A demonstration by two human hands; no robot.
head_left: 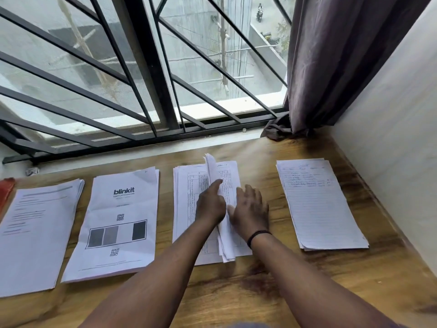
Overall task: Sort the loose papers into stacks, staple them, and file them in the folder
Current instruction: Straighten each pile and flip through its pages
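Hiding table print: both hands (230,207)

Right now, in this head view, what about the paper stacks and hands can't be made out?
- Red object, perhaps the folder: cut off by the left edge.
- Stapler: none in view.
- Third stack: table text too small; lower sheets hidden by the raised sheets and both hands.
- Left hand: grip on the raised sheets hidden behind it.
- Right hand: palm contact unseen.
- Handwritten stack: writing blurred.
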